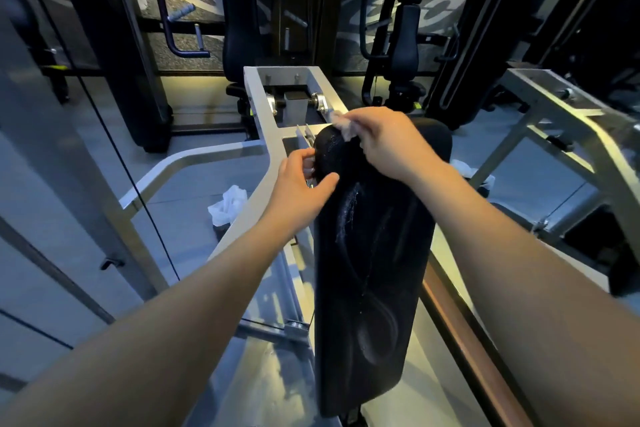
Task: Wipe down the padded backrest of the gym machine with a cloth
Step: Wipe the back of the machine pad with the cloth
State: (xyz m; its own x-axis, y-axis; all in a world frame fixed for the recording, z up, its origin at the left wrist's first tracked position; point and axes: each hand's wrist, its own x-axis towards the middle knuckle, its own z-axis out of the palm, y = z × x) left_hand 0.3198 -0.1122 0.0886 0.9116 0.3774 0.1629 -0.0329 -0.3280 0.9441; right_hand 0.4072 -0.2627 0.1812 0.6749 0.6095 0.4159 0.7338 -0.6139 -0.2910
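A long black padded backrest (374,274) runs from the middle of the view down to the bottom, with wet streaks on its surface. My right hand (388,142) is at its top end, closed on a small pale cloth (341,123) that presses against the pad's upper edge. My left hand (304,184) grips the pad's upper left side, thumb on the front and fingers curled behind the edge.
The backrest is mounted on a grey metal frame (263,135) with a pivot bracket (298,100) above. A crumpled white cloth or bag (227,206) lies on the floor to the left. Other dark gym machines (408,28) stand behind, another grey frame (561,114) to the right.
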